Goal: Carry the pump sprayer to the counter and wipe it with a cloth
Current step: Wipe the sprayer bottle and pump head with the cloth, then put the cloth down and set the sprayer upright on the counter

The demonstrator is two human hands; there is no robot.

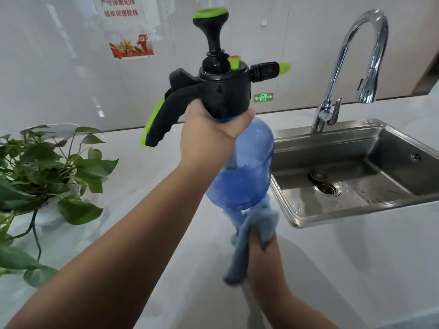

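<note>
The pump sprayer (240,176) has a translucent blue bottle, a black head and green trim. It is held up above the white counter (142,162), tilted toward me. My left hand (209,136) grips its neck just under the black head. My right hand (259,243) is below the bottle, closed on a blue-grey cloth (251,236). The cloth is pressed against the bottle's bottom and hangs down blurred; the base of the bottle is hidden behind it.
A steel sink (356,176) with a wet basin is set into the counter on the right, with a tall chrome faucet (351,67) behind it. A leafy green plant (42,176) stands at the left edge. A glossy wall with a poster rises behind.
</note>
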